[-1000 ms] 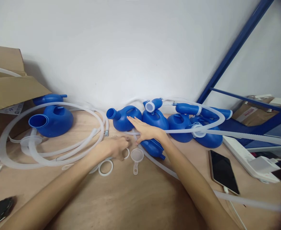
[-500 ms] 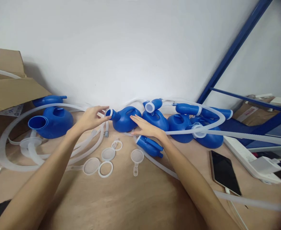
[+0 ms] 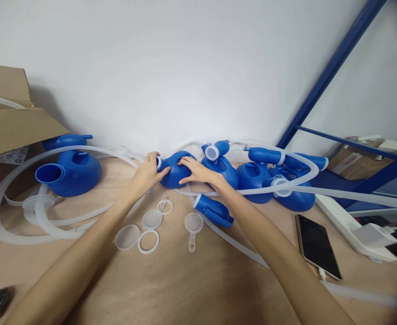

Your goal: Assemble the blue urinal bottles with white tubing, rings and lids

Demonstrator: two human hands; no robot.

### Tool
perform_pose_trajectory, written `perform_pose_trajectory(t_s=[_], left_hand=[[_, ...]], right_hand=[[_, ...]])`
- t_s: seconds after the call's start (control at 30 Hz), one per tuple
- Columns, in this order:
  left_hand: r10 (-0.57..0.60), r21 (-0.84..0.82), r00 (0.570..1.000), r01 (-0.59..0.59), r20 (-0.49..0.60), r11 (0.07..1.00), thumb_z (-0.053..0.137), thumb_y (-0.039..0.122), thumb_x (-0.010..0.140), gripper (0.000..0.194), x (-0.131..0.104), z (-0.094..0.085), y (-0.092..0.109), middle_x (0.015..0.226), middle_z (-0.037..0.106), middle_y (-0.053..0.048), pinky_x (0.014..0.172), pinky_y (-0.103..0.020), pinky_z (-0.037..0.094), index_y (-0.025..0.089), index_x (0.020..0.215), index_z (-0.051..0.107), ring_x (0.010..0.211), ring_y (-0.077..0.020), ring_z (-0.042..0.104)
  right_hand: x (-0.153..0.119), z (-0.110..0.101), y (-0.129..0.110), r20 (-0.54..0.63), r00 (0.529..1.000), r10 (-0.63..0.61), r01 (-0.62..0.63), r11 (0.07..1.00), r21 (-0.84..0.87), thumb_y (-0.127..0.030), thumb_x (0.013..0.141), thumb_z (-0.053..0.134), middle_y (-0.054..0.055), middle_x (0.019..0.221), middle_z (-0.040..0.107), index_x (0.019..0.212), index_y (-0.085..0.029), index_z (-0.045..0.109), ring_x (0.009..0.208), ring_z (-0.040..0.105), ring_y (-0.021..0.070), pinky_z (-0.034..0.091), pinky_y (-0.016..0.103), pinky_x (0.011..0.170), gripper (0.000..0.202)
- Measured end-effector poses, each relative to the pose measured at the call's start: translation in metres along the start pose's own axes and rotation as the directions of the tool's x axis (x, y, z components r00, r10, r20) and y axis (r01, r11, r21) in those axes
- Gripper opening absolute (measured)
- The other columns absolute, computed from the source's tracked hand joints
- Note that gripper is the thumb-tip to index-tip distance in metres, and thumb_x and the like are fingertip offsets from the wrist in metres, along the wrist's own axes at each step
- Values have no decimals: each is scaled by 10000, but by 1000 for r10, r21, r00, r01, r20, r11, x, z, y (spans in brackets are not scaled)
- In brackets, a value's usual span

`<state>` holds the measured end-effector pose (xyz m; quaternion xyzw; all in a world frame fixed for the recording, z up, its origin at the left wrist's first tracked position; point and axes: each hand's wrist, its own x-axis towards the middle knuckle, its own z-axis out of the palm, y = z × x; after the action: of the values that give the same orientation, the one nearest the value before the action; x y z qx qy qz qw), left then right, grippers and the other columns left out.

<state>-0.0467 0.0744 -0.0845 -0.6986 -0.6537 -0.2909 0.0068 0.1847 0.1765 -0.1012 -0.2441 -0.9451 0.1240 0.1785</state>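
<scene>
A blue plastic urinal bottle (image 3: 174,175) stands near the wall, its neck pointing left with a white ring at the mouth. Around that neck my left hand (image 3: 148,172) is closed, covering most of the mouth. My right hand (image 3: 195,171) grips the bottle's body by its handle, thumb in front and fingers over the top. Just in front on the table lie translucent caps (image 3: 152,220) and white rings (image 3: 148,242). Another cap with a strap (image 3: 194,222) rests to their right, near a small blue funnel-like piece (image 3: 213,210) lying on its side.
More blue bottles (image 3: 254,180) stand to the right, with clear hoses (image 3: 306,187) across them. An open-mouthed bottle (image 3: 79,174), coiled tubing (image 3: 5,225) and a cardboard box (image 3: 11,126) are left. A phone (image 3: 318,246) and power strip (image 3: 350,230) lie right.
My left hand has moved right and closed around the bottle's neck. My right hand has gone from lying flat against the bottle to gripping it at the handle.
</scene>
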Motion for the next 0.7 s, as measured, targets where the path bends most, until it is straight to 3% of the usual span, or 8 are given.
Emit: perform_pose_trajectory(t_s=[0.13, 0.3, 0.47, 0.6, 0.7], left_hand=[[83, -70, 995, -87, -54, 994, 567, 385, 941, 568, 1, 14, 0, 1443, 542, -207, 1120, -475, 478, 139, 1435, 429, 1310, -348, 596], [267, -112, 963, -270, -40, 956, 556, 354, 911, 466, 6, 12, -16, 1507, 516, -152, 1190, -469, 425, 203, 1348, 498, 1396, -321, 533], [392, -125, 920, -392, -22, 912, 550, 402, 913, 411, 11, 10, -25, 1541, 495, -167, 1184, -450, 430, 190, 1264, 562, 1415, -319, 515], [324, -124, 946, -322, -4, 939, 554, 509, 934, 592, 11, 7, -23, 1514, 504, -173, 1110, -452, 487, 175, 1421, 512, 1320, -326, 580], [229, -68, 972, -226, 56, 972, 517, 578, 975, 656, 10, -1, -22, 1453, 538, -149, 1038, -453, 518, 207, 1514, 472, 1210, -323, 630]], right_hand=[[0, 6, 6, 3, 1000, 29, -29, 998, 58, -481, 864, 815, 164, 1506, 578, 1432, -173, 560, 1515, 418, 340, 227, 551, 1307, 694], [-1, 5, 6, 13, 1000, 20, -21, 994, 112, -478, 888, 782, 120, 1509, 610, 1416, -236, 559, 1446, 525, 297, 105, 545, 1335, 622], [-1, 9, 7, -8, 999, 47, -45, 984, 171, -493, 880, 783, 117, 1489, 630, 1399, -233, 565, 1415, 565, 284, 25, 531, 1341, 620], [0, 10, 4, -12, 997, 70, -67, 984, 168, -505, 872, 786, 129, 1507, 622, 1407, -216, 576, 1455, 526, 296, 41, 537, 1339, 643], [-1, 2, -6, 14, 996, 87, -88, 985, 150, -516, 960, 671, 126, 1546, 597, 1439, -213, 585, 1516, 462, 300, 66, 537, 1342, 573]])
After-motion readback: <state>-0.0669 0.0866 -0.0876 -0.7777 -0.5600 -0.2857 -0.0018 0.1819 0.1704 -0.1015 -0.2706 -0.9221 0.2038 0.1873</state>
